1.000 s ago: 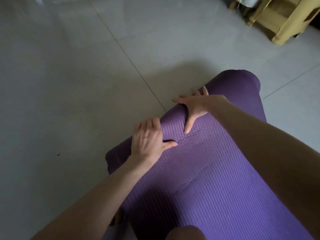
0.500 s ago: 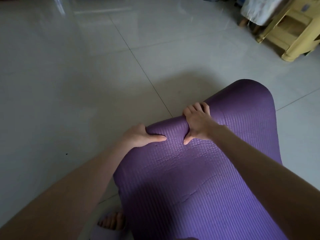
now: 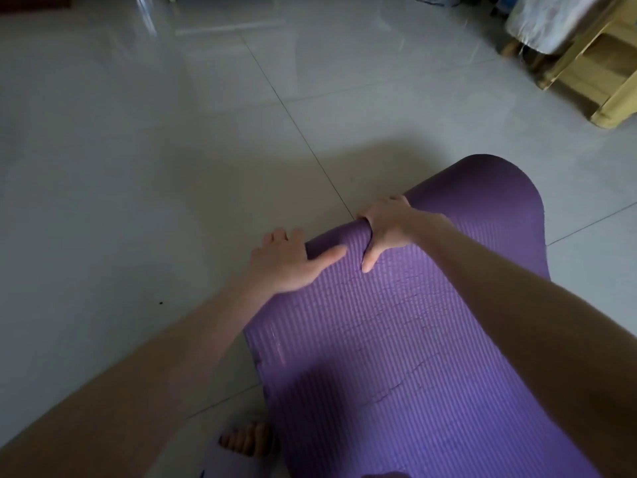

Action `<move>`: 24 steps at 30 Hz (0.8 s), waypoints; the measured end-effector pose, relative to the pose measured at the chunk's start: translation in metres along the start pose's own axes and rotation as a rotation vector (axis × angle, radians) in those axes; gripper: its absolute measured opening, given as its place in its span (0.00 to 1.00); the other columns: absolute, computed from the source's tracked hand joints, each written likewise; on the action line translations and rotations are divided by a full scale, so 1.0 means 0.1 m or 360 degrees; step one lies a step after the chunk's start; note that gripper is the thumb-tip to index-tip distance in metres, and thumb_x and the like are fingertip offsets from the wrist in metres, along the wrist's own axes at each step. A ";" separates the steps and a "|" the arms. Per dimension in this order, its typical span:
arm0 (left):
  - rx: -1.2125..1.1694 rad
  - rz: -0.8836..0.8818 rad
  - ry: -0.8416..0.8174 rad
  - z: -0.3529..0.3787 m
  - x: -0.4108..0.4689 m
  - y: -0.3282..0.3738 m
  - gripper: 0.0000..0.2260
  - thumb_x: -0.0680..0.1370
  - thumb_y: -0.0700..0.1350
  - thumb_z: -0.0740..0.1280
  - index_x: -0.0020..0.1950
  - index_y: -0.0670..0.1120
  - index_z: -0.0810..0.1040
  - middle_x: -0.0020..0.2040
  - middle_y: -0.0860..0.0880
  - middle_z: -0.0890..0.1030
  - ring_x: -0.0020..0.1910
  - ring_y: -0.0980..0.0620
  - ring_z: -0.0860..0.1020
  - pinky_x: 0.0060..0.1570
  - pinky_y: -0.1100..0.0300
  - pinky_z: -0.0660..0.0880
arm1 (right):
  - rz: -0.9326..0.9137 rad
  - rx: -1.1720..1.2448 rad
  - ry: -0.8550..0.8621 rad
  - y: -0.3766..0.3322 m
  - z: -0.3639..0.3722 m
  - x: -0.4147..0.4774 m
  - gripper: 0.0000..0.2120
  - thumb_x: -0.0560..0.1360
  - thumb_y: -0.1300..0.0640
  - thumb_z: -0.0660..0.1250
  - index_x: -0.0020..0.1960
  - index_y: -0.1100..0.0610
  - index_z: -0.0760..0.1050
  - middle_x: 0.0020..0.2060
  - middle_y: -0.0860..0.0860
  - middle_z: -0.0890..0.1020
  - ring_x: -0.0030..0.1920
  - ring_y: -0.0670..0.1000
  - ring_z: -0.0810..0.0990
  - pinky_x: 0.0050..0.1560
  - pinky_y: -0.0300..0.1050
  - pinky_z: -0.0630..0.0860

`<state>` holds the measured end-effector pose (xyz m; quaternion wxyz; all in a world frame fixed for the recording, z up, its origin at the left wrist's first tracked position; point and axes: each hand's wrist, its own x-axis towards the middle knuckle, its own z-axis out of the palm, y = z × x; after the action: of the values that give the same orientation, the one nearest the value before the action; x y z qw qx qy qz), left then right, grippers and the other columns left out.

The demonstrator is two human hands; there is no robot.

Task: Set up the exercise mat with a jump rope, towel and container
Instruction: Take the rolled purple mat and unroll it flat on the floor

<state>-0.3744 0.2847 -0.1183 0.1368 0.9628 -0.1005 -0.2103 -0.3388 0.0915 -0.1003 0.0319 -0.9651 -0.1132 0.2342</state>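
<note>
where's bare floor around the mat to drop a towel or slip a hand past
Widest bare floor: left of the purple mat and ahead of its rolled end, out to the yellow wooden furniture at far right. A narrower strip runs right of the mat. Crowded: the roll, gripped by the left hand and right hand, and near the foot.

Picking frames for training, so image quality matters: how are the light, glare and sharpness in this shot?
Head view: dim overall; window glare streaks the floor at top; the mat and both hands, left and right, are fairly sharp; the wooden furniture at top right is smeared; wide-angle bending shows at the edges.
</note>
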 end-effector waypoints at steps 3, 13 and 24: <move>-0.0534 -0.0150 -0.0612 -0.17 0.22 -0.12 0.44 0.60 0.81 0.53 0.60 0.51 0.78 0.58 0.49 0.80 0.53 0.47 0.80 0.60 0.50 0.73 | -0.0007 -0.0061 0.0278 0.03 0.15 -0.11 0.33 0.50 0.35 0.78 0.46 0.53 0.72 0.44 0.46 0.76 0.51 0.49 0.69 0.62 0.51 0.61; -0.0160 0.0138 0.0227 0.23 -0.04 0.05 0.34 0.62 0.71 0.69 0.56 0.48 0.75 0.49 0.50 0.81 0.46 0.48 0.80 0.45 0.58 0.74 | 0.0094 -0.0080 0.0045 0.01 0.14 -0.36 0.53 0.52 0.37 0.80 0.68 0.52 0.59 0.62 0.51 0.64 0.67 0.55 0.61 0.72 0.56 0.54; 0.0209 0.0076 0.0012 0.54 -0.39 -0.15 0.37 0.72 0.72 0.45 0.66 0.46 0.65 0.64 0.42 0.69 0.66 0.43 0.66 0.63 0.46 0.61 | 0.0158 -0.0137 -0.0696 -0.14 0.10 -0.20 0.56 0.52 0.34 0.78 0.74 0.45 0.59 0.72 0.47 0.66 0.71 0.56 0.65 0.66 0.56 0.65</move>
<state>-0.4305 0.2970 -0.1549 0.0786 0.9678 -0.1364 -0.1964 -0.3639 0.1009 -0.0982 -0.0463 -0.8962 -0.0796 0.4340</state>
